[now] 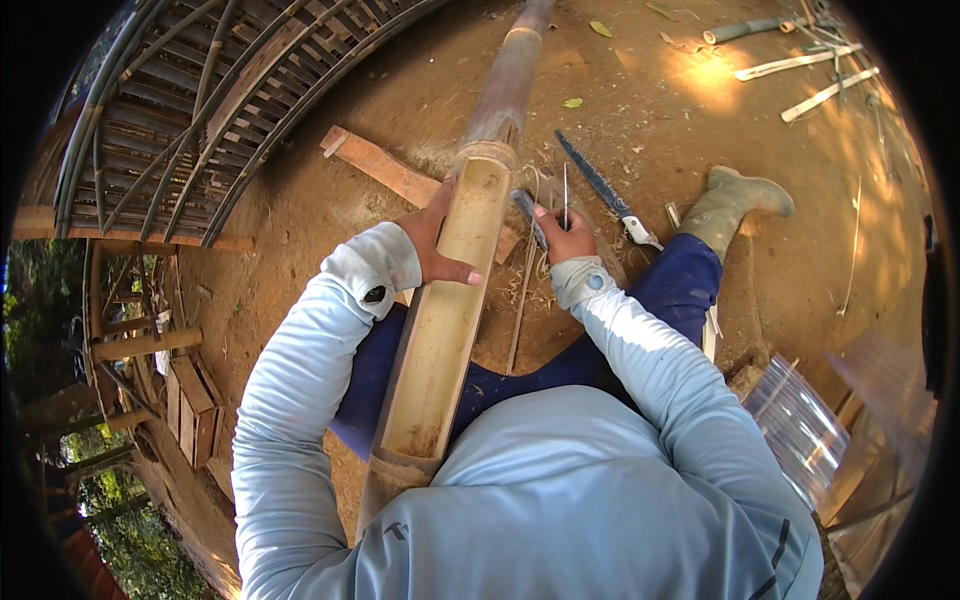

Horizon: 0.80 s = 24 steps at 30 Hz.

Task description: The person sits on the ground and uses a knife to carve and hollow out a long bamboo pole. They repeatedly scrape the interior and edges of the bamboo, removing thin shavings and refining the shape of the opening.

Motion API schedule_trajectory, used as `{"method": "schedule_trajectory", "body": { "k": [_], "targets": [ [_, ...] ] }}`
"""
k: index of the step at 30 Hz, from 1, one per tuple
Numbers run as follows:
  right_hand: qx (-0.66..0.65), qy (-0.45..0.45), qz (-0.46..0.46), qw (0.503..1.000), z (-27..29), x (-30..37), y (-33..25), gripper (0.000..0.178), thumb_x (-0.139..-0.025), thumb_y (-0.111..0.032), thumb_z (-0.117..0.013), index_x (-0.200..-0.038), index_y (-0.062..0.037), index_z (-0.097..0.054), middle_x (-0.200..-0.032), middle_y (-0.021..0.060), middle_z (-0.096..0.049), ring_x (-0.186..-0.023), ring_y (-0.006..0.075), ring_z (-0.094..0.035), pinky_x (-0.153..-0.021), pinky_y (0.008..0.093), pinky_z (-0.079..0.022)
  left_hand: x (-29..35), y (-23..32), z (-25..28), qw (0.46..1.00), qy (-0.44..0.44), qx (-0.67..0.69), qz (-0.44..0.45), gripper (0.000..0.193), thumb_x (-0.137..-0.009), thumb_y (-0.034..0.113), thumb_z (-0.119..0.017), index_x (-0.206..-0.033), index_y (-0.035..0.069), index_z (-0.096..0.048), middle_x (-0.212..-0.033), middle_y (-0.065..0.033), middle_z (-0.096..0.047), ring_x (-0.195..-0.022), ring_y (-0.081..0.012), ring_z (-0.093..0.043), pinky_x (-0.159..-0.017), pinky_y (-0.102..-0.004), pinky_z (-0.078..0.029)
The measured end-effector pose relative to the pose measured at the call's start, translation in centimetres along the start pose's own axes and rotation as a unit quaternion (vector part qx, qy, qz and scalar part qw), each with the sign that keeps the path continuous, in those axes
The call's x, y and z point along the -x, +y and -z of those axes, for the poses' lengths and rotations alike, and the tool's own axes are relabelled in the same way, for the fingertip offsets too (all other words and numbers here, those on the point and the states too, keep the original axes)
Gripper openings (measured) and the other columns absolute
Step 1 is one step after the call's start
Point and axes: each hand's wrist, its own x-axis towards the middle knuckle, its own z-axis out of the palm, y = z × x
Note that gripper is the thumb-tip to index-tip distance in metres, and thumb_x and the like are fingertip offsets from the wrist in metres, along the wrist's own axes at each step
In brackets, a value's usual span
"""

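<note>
A long thick bamboo pole (430, 340) runs from beside my body away over the ground. One stretch of it is cut open on top into a pale trough between two nodes. My left hand (437, 240) grips its left wall, with the thumb laid across the opening and the other fingers mostly hidden. Just right of the pole, my right hand (568, 240) is closed round a grey, flat-looking tool (528, 214), whose kind I cannot make out. A thin shiny strip rises by its fingers. Beyond lies a saw (598, 178) with a dark blade and white handle.
A wooden plank (385, 168) lies crosswise by the pole. My right leg ends in a rubber boot (740, 205). Cut bamboo pieces (790, 62) lie at the far right, a slatted bamboo structure (190, 110) stands far left, and clear corrugated sheets (795, 425) are at right.
</note>
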Motion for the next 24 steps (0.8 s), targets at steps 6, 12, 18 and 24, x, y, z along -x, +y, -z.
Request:
{"method": "schedule_trajectory", "body": {
  "k": [6,12,18,24],
  "targets": [
    [0.092,-0.004,0.038,0.995,-3.6,-3.4,-5.6,0.042,-0.081,-0.039,-0.083,-0.084,-0.0009,-0.067,-0.074,0.0087,-0.067,-0.067,0.0190,-0.061,-0.066,0.0355,-0.050,-2.1,1.7,0.9,0.995,-0.030,-0.062,0.075,0.146,-0.063,0.062,-0.089,-0.162,0.003,0.001,-0.163,-0.0333,-0.015,-0.150,-0.0435,-0.029,-0.121,-0.0431,-0.030],
    [0.143,-0.068,0.064,0.985,-2.9,-5.7,-5.0,0.033,-0.085,-0.032,-0.078,-0.090,-0.0001,-0.070,-0.075,0.0125,-0.070,-0.069,0.0221,-0.065,-0.068,0.0372,-0.051,-1.7,4.9,-0.8,0.948,-0.003,-0.316,0.026,0.133,-0.066,0.077,-0.077,-0.162,0.006,-0.018,-0.167,-0.0247,-0.014,-0.154,-0.0386,-0.020,-0.122,-0.0559,-0.024],
    [0.103,-0.033,-0.011,0.994,1.2,-4.5,-0.4,0.033,-0.084,-0.030,-0.078,-0.098,-0.0006,-0.072,-0.080,0.0120,-0.072,-0.073,0.0209,-0.068,-0.070,0.0358,-0.052,-1.6,5.8,-2.5,0.921,-0.057,-0.385,0.027,0.126,-0.068,0.085,-0.068,-0.160,0.008,-0.026,-0.168,-0.0131,-0.021,-0.156,-0.0326,-0.015,-0.123,-0.0617,-0.016],
    [0.195,-0.057,-0.049,0.978,5.2,0.6,8.8,0.049,-0.088,-0.041,-0.076,-0.116,-0.0024,-0.068,-0.089,0.0142,-0.073,-0.079,0.0222,-0.069,-0.078,0.0367,-0.053,-3.5,6.1,-2.2,0.928,-0.043,-0.370,0.030,0.126,-0.066,0.086,-0.068,-0.158,0.008,-0.030,-0.166,-0.0114,-0.029,-0.155,-0.0314,-0.021,-0.123,-0.0611,-0.017]
  ]
}}
